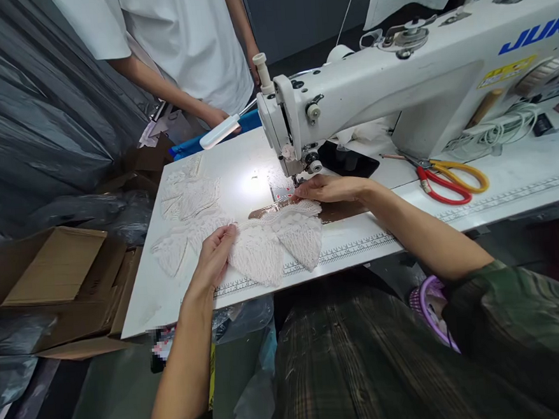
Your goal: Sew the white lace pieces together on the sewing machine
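A strip of white textured lace fabric (pixel 267 245) with pointed, leaf-shaped panels lies on the sewing machine table, its upper edge just below the needle area. My left hand (pixel 218 255) pinches the strip between thumb and fingers on its left side. Close to the presser foot (pixel 295 181), my right hand (pixel 328 188) is closed on the strip's upper right end; its fingertips are partly hidden. More of the white lace (pixel 190 196) spreads over the table to the left. Over it all stands the white sewing machine (pixel 372 94), with its lamp lighting the plate.
Scissors with red and yellow handles (pixel 449 178) and a black phone (pixel 347 160) lie right of the needle. A printed ruler (pixel 354 250) runs along the table's front edge. Cardboard boxes (pixel 54 270) stand at left. Across the table is a person in a white shirt (pixel 186 37).
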`<state>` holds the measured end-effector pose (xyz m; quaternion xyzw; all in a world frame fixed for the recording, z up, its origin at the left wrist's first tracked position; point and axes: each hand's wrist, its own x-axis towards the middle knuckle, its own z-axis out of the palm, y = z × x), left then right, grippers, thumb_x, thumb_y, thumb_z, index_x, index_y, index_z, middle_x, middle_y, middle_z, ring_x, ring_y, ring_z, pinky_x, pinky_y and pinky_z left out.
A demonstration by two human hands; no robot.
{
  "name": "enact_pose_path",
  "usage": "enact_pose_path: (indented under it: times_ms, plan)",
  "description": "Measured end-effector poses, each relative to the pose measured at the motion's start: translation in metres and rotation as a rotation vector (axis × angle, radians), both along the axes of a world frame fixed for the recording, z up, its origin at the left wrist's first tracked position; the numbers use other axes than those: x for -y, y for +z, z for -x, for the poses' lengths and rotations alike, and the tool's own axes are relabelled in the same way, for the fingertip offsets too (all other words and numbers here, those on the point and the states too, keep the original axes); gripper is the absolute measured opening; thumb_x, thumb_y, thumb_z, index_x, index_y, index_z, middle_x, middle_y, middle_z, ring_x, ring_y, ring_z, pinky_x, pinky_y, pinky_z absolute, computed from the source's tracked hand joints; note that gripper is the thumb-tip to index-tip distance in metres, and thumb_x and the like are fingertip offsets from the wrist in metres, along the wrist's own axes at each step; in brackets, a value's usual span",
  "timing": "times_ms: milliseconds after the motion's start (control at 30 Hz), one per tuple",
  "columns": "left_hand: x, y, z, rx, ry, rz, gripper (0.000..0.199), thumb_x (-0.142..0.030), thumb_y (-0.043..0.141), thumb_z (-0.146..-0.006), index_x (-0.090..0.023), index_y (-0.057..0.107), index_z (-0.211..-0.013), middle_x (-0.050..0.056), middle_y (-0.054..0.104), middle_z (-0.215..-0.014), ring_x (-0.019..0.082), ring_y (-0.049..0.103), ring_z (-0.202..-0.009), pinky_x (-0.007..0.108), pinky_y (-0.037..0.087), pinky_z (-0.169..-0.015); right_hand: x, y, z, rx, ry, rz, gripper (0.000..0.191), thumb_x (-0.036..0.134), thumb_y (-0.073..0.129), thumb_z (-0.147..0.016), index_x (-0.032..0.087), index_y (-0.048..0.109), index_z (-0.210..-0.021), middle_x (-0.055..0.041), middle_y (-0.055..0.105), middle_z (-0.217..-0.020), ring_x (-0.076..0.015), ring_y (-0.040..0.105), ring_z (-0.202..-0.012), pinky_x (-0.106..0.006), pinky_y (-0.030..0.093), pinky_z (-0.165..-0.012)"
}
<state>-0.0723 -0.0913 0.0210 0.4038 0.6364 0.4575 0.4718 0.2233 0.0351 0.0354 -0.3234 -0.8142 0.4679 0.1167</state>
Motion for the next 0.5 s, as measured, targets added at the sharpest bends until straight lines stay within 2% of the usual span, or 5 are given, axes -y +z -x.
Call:
enact_pose_path:
  times_ms: [100,233,300,400,500]
  plan:
    - [0.001,-0.002,-0.003,-0.013,0.020,-0.024,0.065,-0.051,0.091,-0.057,-0.015,0.066,-0.106,0.008,0.075,-0.095,0.021,0.069,-0.088,0.026,0.055,-0.072,0.001,-0.003,0.003,0.049,0.054,-0.049,0.048,0.063,0.053,-0.092,0.021,0.070,-0.109,-0.0056,0.071,-0.108,-0.0241,0.064,-0.099,-0.036,0.051,-0.088]
    - [0.005,0.001,-0.007,-0.055,-0.064,-0.044,0.066,-0.044,0.090,-0.060,-0.014,0.063,-0.112,0.009,0.073,-0.101,0.019,0.068,-0.083,0.028,0.055,-0.070,0.006,-0.003,0.013,0.145,0.062,-0.092,0.056,0.055,0.073,-0.076,0.020,0.066,-0.120,-0.0081,0.070,-0.116,-0.0278,0.065,-0.103,-0.035,0.052,-0.086]
    - [0.006,0.003,-0.006,-0.110,-0.089,-0.050,0.066,-0.043,0.087,-0.065,-0.015,0.061,-0.119,0.007,0.072,-0.095,0.018,0.067,-0.079,0.028,0.054,-0.069,0.008,-0.002,0.018,0.200,0.066,-0.109,0.053,0.048,0.075,-0.074,0.020,0.067,-0.118,-0.0091,0.069,-0.117,-0.0296,0.065,-0.105,-0.036,0.052,-0.085]
    - [0.006,0.004,-0.002,-0.296,-0.093,-0.102,0.064,-0.039,0.084,-0.070,-0.016,0.062,-0.125,0.003,0.068,-0.084,0.015,0.063,-0.073,0.025,0.051,-0.065,0.009,-0.002,0.021,0.186,0.085,-0.149,0.043,0.040,0.072,-0.074,0.021,0.069,-0.113,-0.0080,0.071,-0.112,-0.0292,0.066,-0.102,-0.036,0.052,-0.083]
    - [0.006,0.000,0.002,-0.388,-0.122,-0.172,0.062,-0.035,0.081,-0.071,-0.017,0.062,-0.128,0.004,0.068,-0.092,0.015,0.062,-0.076,0.025,0.050,-0.066,0.012,0.000,0.019,0.149,0.102,-0.180,0.031,0.034,0.069,-0.075,0.022,0.070,-0.103,-0.0046,0.072,-0.097,-0.0257,0.066,-0.086,-0.034,0.050,-0.074]
